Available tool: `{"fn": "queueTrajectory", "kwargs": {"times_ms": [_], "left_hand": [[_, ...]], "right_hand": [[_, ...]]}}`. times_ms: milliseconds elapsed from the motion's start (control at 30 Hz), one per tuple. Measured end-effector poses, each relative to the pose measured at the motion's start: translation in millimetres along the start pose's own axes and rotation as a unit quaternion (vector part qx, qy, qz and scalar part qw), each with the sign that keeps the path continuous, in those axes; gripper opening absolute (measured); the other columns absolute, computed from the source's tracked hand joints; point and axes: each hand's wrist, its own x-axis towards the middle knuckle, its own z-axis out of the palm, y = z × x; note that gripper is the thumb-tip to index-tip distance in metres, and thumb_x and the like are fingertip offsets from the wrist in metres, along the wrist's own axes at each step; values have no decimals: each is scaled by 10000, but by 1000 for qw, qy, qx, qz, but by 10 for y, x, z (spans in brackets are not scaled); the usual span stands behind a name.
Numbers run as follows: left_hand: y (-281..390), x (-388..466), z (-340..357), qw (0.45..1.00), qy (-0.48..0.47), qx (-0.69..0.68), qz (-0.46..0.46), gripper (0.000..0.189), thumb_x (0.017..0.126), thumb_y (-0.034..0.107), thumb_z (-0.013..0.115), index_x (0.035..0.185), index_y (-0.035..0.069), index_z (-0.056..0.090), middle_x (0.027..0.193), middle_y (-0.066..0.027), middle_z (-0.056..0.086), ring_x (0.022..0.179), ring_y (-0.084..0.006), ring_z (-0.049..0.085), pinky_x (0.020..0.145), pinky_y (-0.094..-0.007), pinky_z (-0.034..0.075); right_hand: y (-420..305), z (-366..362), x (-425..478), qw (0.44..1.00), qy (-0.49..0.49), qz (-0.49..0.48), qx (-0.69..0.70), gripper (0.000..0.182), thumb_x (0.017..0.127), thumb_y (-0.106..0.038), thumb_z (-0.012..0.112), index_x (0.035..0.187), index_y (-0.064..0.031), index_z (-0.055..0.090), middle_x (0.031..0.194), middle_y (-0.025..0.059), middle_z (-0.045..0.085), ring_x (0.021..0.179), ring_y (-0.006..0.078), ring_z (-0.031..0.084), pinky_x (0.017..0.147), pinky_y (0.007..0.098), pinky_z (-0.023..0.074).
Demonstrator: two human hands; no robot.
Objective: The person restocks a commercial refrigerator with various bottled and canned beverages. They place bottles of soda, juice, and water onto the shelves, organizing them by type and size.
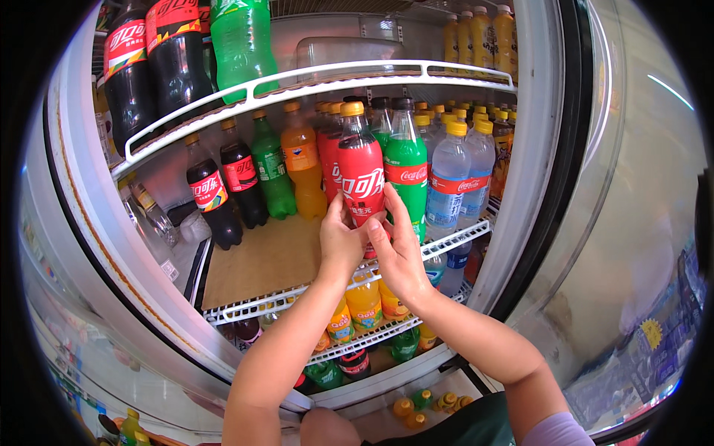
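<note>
Both of my hands are around the lower half of a red-labelled cola bottle (361, 159) with a yellow cap. My left hand (341, 237) grips its left side, and my right hand (397, 245) is on its right side. The bottle stands upright at the front of the middle wire shelf (251, 304); my hands hide its base. Similar red bottles (330, 150) are lined up right behind it. To its right is a green Coca-Cola bottle (406, 167) with a black cap, then clear bottles (448, 173) with yellow caps.
Left on this shelf, on a cardboard sheet (268, 267), stand dark cola bottles (206, 192), a green bottle (271, 167) and an orange soda bottle (303, 161). A white shelf rail (334, 69) crosses above. Juice bottles (363, 306) fill the shelf below. The open glass door (630, 223) is at right.
</note>
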Motion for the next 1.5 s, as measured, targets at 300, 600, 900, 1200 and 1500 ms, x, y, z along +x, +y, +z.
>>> {"fn": "queueTrajectory", "kwargs": {"times_ms": [300, 600, 900, 1200, 1500], "left_hand": [[241, -302, 51, 977, 31, 160, 136, 715, 730, 27, 802, 1364, -13, 473, 1240, -119, 610, 1085, -197, 607, 959, -331, 480], [207, -1473, -6, 977, -124, 160, 73, 834, 616, 151, 900, 1336, -5, 512, 1234, -156, 618, 1083, -240, 624, 917, -337, 496], [-1187, -3056, -556, 966, -82, 160, -185, 686, 649, 123, 882, 1249, 15, 565, 1154, -109, 665, 1065, -190, 640, 946, -325, 485], [-2176, -4298, -974, 885, -102, 310, -333, 696, 642, 137, 853, 1257, 78, 534, 1162, -144, 637, 1090, -319, 615, 929, -385, 495], [-2639, -4982, -1158, 841, 10, 147, -521, 648, 741, 23, 729, 1337, 70, 477, 1274, -144, 556, 1179, -236, 564, 885, -352, 526]], "right_hand": [[-646, -247, 244, 983, 49, -146, -100, 801, 830, -202, 757, 1434, 50, 294, 1321, 224, 496, 1203, 332, 525, 1014, 385, 418], [-907, -698, -658, 996, -65, -53, -3, 793, 837, -340, 736, 1409, 20, 321, 1327, 161, 486, 1201, 255, 517, 1026, 386, 426], [-137, -865, -1933, 908, -234, 243, -250, 472, 769, -359, 771, 1106, -57, 637, 849, 144, 675, 741, 341, 659, 664, 370, 538], [842, -513, -3481, 884, -252, 302, -251, 337, 762, -211, 765, 1061, -88, 667, 870, 140, 694, 744, 331, 683, 669, 388, 553], [1525, -117, -4785, 839, -236, 420, -252, 347, 807, -130, 685, 1134, -116, 570, 1016, 161, 677, 859, 398, 652, 735, 468, 536]]}}
